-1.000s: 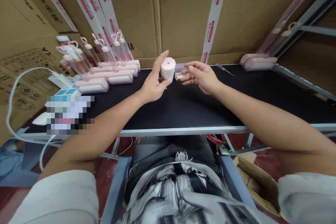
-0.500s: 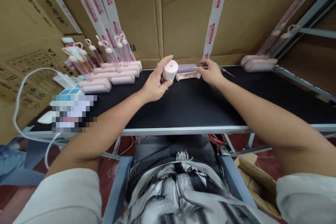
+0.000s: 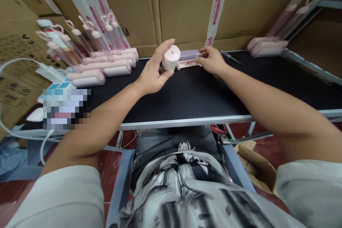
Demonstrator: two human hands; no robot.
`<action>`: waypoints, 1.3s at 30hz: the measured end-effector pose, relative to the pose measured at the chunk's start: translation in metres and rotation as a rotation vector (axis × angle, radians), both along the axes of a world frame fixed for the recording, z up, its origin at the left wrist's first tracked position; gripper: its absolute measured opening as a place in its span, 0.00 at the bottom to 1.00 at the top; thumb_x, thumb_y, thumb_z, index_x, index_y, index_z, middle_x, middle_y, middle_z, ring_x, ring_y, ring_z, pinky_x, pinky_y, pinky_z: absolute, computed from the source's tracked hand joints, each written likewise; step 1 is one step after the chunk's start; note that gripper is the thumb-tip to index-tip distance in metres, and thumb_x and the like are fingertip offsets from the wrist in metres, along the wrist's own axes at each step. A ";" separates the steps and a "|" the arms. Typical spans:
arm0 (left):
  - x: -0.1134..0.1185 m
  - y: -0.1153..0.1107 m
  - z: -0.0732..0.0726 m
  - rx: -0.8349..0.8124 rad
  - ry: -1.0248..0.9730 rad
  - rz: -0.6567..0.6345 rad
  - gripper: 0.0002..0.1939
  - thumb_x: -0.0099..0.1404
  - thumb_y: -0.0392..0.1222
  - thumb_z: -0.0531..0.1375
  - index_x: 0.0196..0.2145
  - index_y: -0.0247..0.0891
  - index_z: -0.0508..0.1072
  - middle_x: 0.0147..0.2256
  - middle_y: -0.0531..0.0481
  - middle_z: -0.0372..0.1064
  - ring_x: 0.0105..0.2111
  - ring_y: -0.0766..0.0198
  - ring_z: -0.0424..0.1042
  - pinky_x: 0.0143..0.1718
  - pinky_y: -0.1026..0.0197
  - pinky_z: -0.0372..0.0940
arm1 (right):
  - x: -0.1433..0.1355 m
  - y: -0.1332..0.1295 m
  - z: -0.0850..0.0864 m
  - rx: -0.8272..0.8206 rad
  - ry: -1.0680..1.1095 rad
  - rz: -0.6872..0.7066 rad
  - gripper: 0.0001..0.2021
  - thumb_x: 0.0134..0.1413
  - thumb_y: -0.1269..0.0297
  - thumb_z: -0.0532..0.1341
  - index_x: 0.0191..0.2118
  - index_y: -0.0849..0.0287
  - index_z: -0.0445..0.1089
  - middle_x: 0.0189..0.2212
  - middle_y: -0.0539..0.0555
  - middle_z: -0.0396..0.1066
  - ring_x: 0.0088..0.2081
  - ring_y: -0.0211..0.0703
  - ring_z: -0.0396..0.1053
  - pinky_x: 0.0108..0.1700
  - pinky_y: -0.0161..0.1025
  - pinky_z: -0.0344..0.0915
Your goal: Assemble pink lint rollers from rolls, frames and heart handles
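My left hand (image 3: 156, 67) is closed around a pale pink and white cylinder (image 3: 169, 62). Its round pink end, with a small hole in it, faces up toward me. Just right of the cylinder, a lavender bar (image 3: 189, 55) lies lengthwise behind a slim pale pink trough-shaped part (image 3: 187, 64). My right hand (image 3: 211, 60) pinches the right end of the lavender bar, its thumb by the end of the pink part. Fingers partly hide both right ends. A thin screwdriver-like tool (image 3: 230, 56) lies beyond my right hand.
Several pink bases with clear tubes and loop tops (image 3: 107, 65) stand at the left; similar ones (image 3: 269, 47) stand far right. A phone-like pixelated object (image 3: 62, 108), white cables and a bottle (image 3: 49, 28) are at the left. Cardboard (image 3: 187, 7) backs the black tabletop (image 3: 184, 96).
The view has shifted, so the table appears higher and the left-hand items farther left. Both hands keep their holds; the cylinder tilts slightly differently.
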State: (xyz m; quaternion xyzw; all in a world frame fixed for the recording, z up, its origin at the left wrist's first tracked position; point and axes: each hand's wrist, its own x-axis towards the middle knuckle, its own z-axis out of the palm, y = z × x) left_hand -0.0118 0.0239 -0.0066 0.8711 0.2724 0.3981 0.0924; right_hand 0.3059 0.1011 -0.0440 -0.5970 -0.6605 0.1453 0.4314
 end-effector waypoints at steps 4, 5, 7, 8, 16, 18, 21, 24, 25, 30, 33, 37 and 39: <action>0.002 -0.003 0.000 -0.012 0.016 0.018 0.48 0.70 0.65 0.64 0.79 0.51 0.52 0.77 0.37 0.53 0.74 0.34 0.62 0.61 0.36 0.75 | 0.000 -0.002 -0.002 -0.005 -0.011 0.015 0.20 0.53 0.62 0.71 0.52 0.58 0.76 0.46 0.62 0.79 0.47 0.56 0.76 0.56 0.57 0.73; 0.003 -0.003 0.000 -0.011 0.018 0.015 0.48 0.70 0.66 0.64 0.79 0.51 0.52 0.77 0.37 0.54 0.74 0.33 0.62 0.62 0.35 0.74 | 0.000 -0.003 -0.001 -0.004 -0.025 0.011 0.19 0.52 0.63 0.72 0.51 0.58 0.77 0.46 0.62 0.79 0.47 0.56 0.75 0.56 0.58 0.73; 0.003 -0.003 0.001 -0.002 0.020 0.004 0.47 0.70 0.68 0.63 0.79 0.52 0.53 0.77 0.38 0.55 0.74 0.32 0.61 0.62 0.33 0.73 | 0.000 -0.004 0.000 -0.014 -0.083 0.000 0.15 0.52 0.64 0.72 0.47 0.57 0.78 0.45 0.61 0.79 0.46 0.57 0.75 0.56 0.59 0.73; 0.003 -0.003 0.000 0.007 0.021 0.000 0.48 0.70 0.69 0.63 0.78 0.53 0.53 0.77 0.39 0.55 0.74 0.32 0.61 0.62 0.32 0.73 | 0.000 -0.004 0.001 -0.028 -0.125 -0.006 0.13 0.51 0.65 0.72 0.44 0.57 0.78 0.43 0.61 0.79 0.45 0.57 0.75 0.56 0.59 0.73; 0.002 -0.002 -0.002 -0.016 0.024 -0.016 0.49 0.69 0.73 0.62 0.78 0.54 0.52 0.78 0.38 0.52 0.71 0.31 0.65 0.56 0.35 0.77 | 0.002 -0.003 0.006 -0.049 -0.289 -0.009 0.03 0.52 0.68 0.68 0.34 0.55 0.76 0.32 0.59 0.75 0.39 0.59 0.76 0.53 0.60 0.75; 0.002 -0.003 -0.001 -0.043 0.020 -0.020 0.50 0.68 0.73 0.63 0.78 0.55 0.52 0.78 0.39 0.51 0.70 0.31 0.66 0.55 0.35 0.78 | 0.002 -0.004 0.007 -0.025 -0.273 -0.006 0.01 0.53 0.67 0.67 0.33 0.54 0.76 0.32 0.60 0.76 0.40 0.61 0.76 0.53 0.61 0.75; 0.003 -0.006 0.001 -0.075 0.010 -0.012 0.50 0.68 0.74 0.64 0.78 0.56 0.52 0.79 0.39 0.49 0.70 0.30 0.66 0.55 0.35 0.78 | 0.001 -0.011 0.013 -0.010 -0.256 -0.007 0.03 0.53 0.70 0.65 0.31 0.54 0.75 0.32 0.61 0.77 0.42 0.62 0.76 0.55 0.62 0.73; 0.004 -0.004 0.000 -0.089 -0.011 -0.020 0.53 0.67 0.76 0.63 0.79 0.56 0.49 0.79 0.38 0.47 0.70 0.30 0.66 0.56 0.35 0.77 | -0.004 -0.020 0.020 0.040 -0.238 0.009 0.01 0.54 0.68 0.67 0.33 0.55 0.76 0.34 0.60 0.79 0.41 0.59 0.76 0.53 0.58 0.73; 0.004 -0.002 -0.002 -0.089 -0.032 -0.031 0.54 0.66 0.76 0.63 0.79 0.56 0.48 0.79 0.37 0.47 0.70 0.30 0.66 0.57 0.34 0.77 | -0.005 -0.023 0.022 0.070 -0.233 0.027 0.01 0.55 0.66 0.67 0.35 0.55 0.77 0.35 0.60 0.80 0.40 0.57 0.75 0.51 0.56 0.72; 0.003 0.011 -0.006 -0.188 -0.203 -0.142 0.59 0.66 0.76 0.63 0.81 0.57 0.37 0.70 0.36 0.62 0.64 0.36 0.72 0.60 0.31 0.75 | -0.016 -0.037 0.026 0.278 -0.231 0.163 0.10 0.61 0.62 0.64 0.46 0.57 0.79 0.36 0.58 0.80 0.36 0.51 0.73 0.45 0.49 0.69; -0.001 0.015 -0.005 -0.351 -0.254 -0.159 0.58 0.67 0.72 0.66 0.80 0.59 0.36 0.59 0.39 0.71 0.56 0.39 0.78 0.53 0.28 0.78 | -0.024 -0.046 0.027 0.328 -0.229 0.249 0.09 0.62 0.61 0.63 0.44 0.56 0.79 0.35 0.56 0.78 0.34 0.49 0.71 0.43 0.47 0.68; -0.004 0.015 -0.005 -0.500 -0.292 -0.165 0.57 0.66 0.70 0.67 0.79 0.61 0.38 0.54 0.41 0.72 0.54 0.38 0.80 0.49 0.25 0.78 | -0.031 -0.055 0.027 0.292 -0.170 0.285 0.10 0.61 0.57 0.67 0.31 0.56 0.74 0.31 0.55 0.73 0.32 0.46 0.68 0.40 0.47 0.67; -0.003 0.015 -0.006 -0.535 -0.299 -0.152 0.57 0.67 0.70 0.67 0.79 0.61 0.36 0.53 0.41 0.72 0.54 0.37 0.80 0.49 0.24 0.77 | -0.035 -0.056 0.026 0.268 -0.090 0.281 0.15 0.60 0.53 0.69 0.29 0.55 0.70 0.29 0.54 0.72 0.31 0.46 0.67 0.38 0.47 0.67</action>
